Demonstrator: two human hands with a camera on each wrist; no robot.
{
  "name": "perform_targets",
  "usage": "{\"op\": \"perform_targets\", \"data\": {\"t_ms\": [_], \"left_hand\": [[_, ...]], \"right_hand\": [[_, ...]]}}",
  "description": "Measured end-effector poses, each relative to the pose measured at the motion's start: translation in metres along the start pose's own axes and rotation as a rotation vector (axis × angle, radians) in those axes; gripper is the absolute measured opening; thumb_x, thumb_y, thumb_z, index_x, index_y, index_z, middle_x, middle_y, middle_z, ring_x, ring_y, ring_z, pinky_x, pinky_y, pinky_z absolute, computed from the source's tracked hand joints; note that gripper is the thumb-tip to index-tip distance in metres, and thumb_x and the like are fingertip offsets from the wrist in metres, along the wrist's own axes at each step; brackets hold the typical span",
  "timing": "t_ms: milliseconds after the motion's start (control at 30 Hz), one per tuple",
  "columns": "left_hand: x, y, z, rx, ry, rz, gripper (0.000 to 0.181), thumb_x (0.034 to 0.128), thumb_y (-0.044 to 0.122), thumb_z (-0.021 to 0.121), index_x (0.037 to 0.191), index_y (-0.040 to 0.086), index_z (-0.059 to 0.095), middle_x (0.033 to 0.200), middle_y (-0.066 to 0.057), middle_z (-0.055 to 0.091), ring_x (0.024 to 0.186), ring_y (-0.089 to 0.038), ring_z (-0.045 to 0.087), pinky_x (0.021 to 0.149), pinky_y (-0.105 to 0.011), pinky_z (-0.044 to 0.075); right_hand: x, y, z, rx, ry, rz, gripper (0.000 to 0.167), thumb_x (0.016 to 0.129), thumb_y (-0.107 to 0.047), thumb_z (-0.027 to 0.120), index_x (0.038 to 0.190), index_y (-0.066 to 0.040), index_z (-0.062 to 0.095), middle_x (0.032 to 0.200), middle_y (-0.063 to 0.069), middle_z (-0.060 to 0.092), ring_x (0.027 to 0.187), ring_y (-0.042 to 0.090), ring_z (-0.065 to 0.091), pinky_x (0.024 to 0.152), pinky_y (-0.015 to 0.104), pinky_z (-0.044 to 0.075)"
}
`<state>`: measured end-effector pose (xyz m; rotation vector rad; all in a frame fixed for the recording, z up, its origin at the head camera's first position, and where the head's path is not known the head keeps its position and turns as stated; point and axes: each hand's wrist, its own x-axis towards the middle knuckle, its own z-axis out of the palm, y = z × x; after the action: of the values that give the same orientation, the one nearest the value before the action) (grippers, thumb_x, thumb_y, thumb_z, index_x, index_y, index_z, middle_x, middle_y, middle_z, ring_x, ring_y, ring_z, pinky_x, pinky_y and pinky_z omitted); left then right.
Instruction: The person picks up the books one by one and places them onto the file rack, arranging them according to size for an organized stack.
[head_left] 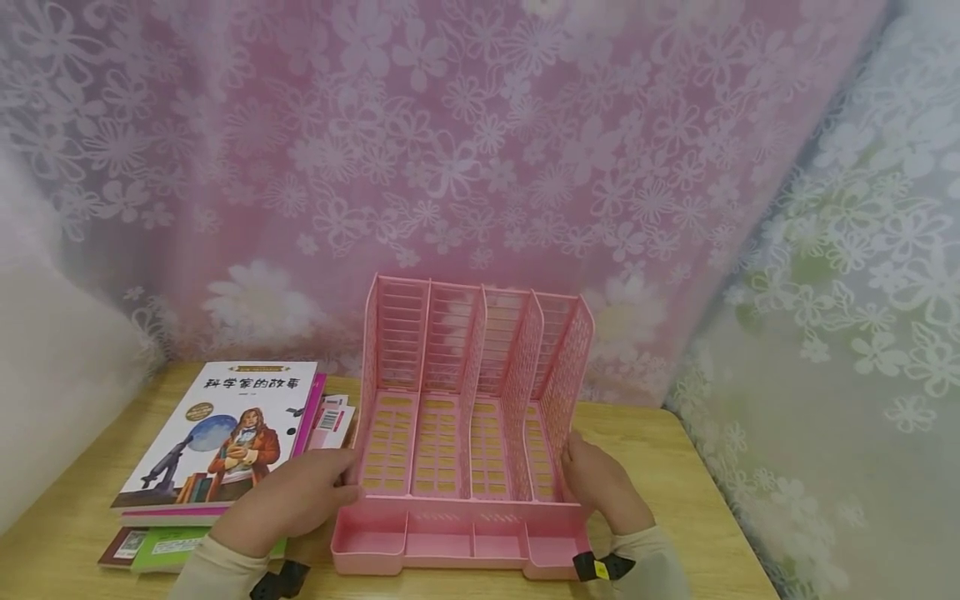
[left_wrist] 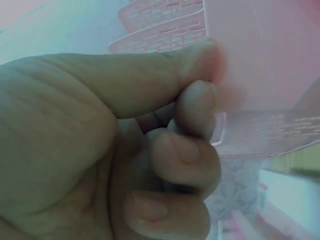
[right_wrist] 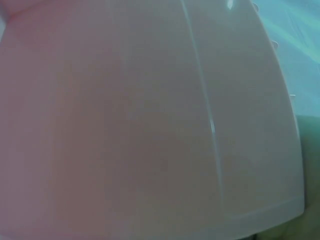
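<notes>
A pink plastic desk file organizer (head_left: pixel 450 515) stands on the table, its upright slots at the back and a low compartmented tray along the front. My left hand (head_left: pixel 292 500) grips its left side near the base of the slots. Close up in the left wrist view, thumb and forefinger of the left hand (left_wrist: pixel 100 125) pinch at the edge of the pink panel, the other fingers curled. On the opposite side my right hand (head_left: pixel 602 483) holds the right wall, its fingertips partly hidden. A smooth pink surface of the organizer (right_wrist: pixel 150 125) fills most of the right wrist view.
Left of the organizer lies a stack of books, topped by a white-covered book (head_left: pixel 232 433) with a figure and telescope. Beneath it a green book (head_left: pixel 176 546) sticks out. A pink floral curtain (head_left: pixel 450 167) hangs behind the wooden table (head_left: pixel 705 517).
</notes>
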<state>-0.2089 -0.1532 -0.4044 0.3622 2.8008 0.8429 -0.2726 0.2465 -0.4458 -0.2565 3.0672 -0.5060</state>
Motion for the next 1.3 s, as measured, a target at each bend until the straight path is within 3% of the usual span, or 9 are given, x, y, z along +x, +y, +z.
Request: {"op": "perform_targets", "data": {"t_ms": [167, 333, 400, 467, 600, 700, 800, 1000, 1300], "left_hand": [[-0.009, -0.012, -0.017, 0.043, 0.014, -0.004, 0.012, 0.0966, 0.026, 0.073, 0.093, 0.022, 0.062, 0.073, 0.004, 0.056, 0.063, -0.015, 0.051, 0.058, -0.035, 0.041], [-0.013, -0.039, -0.041, 0.114, 0.155, -0.082, 0.018, 0.0964, 0.024, 0.072, 0.103, 0.010, 0.065, 0.077, 0.000, 0.058, 0.064, -0.018, 0.052, 0.058, -0.038, 0.043], [-0.013, -0.048, -0.047, 0.164, 0.216, -0.136, 0.029, 0.0924, 0.030, 0.076, 0.100, 0.005, 0.064, 0.081, -0.005, 0.058, 0.074, -0.027, 0.055, 0.064, -0.046, 0.048], [-0.013, -0.055, -0.050, 0.189, 0.239, -0.193, 0.045, 0.0890, 0.040, 0.078, 0.102, 0.000, 0.063, 0.089, -0.016, 0.058, 0.088, -0.044, 0.057, 0.070, -0.056, 0.051], [-0.011, -0.064, -0.047, 0.189, 0.208, -0.307, 0.085, 0.0834, 0.061, 0.075, 0.129, -0.008, 0.056, 0.116, -0.042, 0.048, 0.113, -0.069, 0.040, 0.077, -0.075, 0.047], [-0.007, -0.066, -0.042, 0.166, 0.179, -0.377, 0.112, 0.0790, 0.069, 0.075, 0.147, -0.012, 0.039, 0.132, -0.049, 0.035, 0.122, -0.071, 0.031, 0.086, -0.081, 0.040], [-0.003, -0.067, -0.035, 0.165, 0.171, -0.409, 0.122, 0.0734, 0.069, 0.080, 0.149, -0.014, 0.032, 0.134, -0.050, 0.031, 0.124, -0.072, 0.029, 0.089, -0.085, 0.034], [0.000, -0.065, -0.028, 0.191, 0.155, -0.412, 0.124, 0.0705, 0.063, 0.086, 0.144, -0.020, 0.030, 0.128, -0.051, 0.036, 0.121, -0.071, 0.035, 0.086, -0.084, 0.037], [-0.003, -0.060, -0.028, 0.211, 0.127, -0.351, 0.104, 0.0752, 0.047, 0.086, 0.142, -0.017, 0.039, 0.131, -0.050, 0.039, 0.121, -0.070, 0.037, 0.084, -0.080, 0.040]], "right_hand": [[0.000, -0.001, 0.001, 0.004, 0.006, 0.008, 0.024, 0.109, -0.014, 0.041, 0.122, 0.002, 0.054, 0.108, 0.022, 0.069, 0.107, 0.041, 0.069, 0.089, 0.058, 0.054], [0.001, -0.001, 0.001, 0.022, 0.008, 0.022, 0.029, 0.110, -0.017, 0.040, 0.129, 0.001, 0.054, 0.118, 0.023, 0.068, 0.115, 0.043, 0.067, 0.094, 0.060, 0.052], [0.001, -0.001, 0.001, 0.024, 0.009, 0.022, 0.031, 0.111, -0.017, 0.040, 0.130, 0.001, 0.054, 0.120, 0.023, 0.068, 0.117, 0.043, 0.066, 0.096, 0.061, 0.051], [0.001, 0.000, 0.002, 0.025, 0.008, 0.024, 0.032, 0.111, -0.018, 0.039, 0.132, 0.001, 0.053, 0.122, 0.023, 0.068, 0.118, 0.044, 0.065, 0.097, 0.061, 0.051], [0.001, 0.000, 0.003, 0.022, 0.010, 0.025, 0.034, 0.111, -0.018, 0.039, 0.136, 0.002, 0.052, 0.124, 0.024, 0.067, 0.120, 0.045, 0.064, 0.098, 0.062, 0.050], [0.002, 0.001, 0.003, 0.024, 0.006, 0.027, 0.036, 0.110, -0.018, 0.040, 0.138, 0.002, 0.052, 0.126, 0.025, 0.067, 0.121, 0.046, 0.063, 0.098, 0.062, 0.050], [0.002, 0.001, 0.003, 0.029, 0.000, 0.025, 0.036, 0.110, -0.017, 0.040, 0.138, 0.001, 0.052, 0.126, 0.024, 0.067, 0.121, 0.046, 0.063, 0.098, 0.063, 0.050], [0.003, 0.002, 0.003, 0.016, 0.007, 0.021, 0.033, 0.110, -0.017, 0.040, 0.134, 0.001, 0.054, 0.123, 0.024, 0.068, 0.119, 0.045, 0.065, 0.098, 0.061, 0.050], [0.001, 0.004, 0.000, 0.029, -0.011, 0.024, 0.031, 0.109, -0.016, 0.041, 0.132, 0.001, 0.054, 0.122, 0.023, 0.068, 0.119, 0.045, 0.064, 0.098, 0.062, 0.050]]}}
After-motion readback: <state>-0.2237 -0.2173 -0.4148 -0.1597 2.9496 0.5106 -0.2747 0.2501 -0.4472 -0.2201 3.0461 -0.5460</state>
